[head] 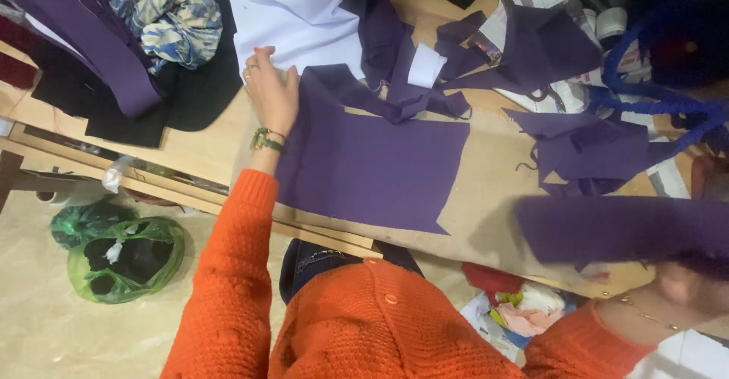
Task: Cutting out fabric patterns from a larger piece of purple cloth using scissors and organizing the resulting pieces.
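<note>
Purple cloth panel under flat open left hand; right hand grips blurred purple strip; scraps near.

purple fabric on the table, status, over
Left hand flat on the big purple fabric piece. Right hand lifting a blurred purple strip. Purple scraps lie beside.

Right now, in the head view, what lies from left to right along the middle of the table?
Folded purple fabric strip → blue-and-cream patterned cloth bundle → left hand resting on the flat purple fabric panel → crumpled purple fabric scraps → blurred purple cloth held up by the right hand.
</note>
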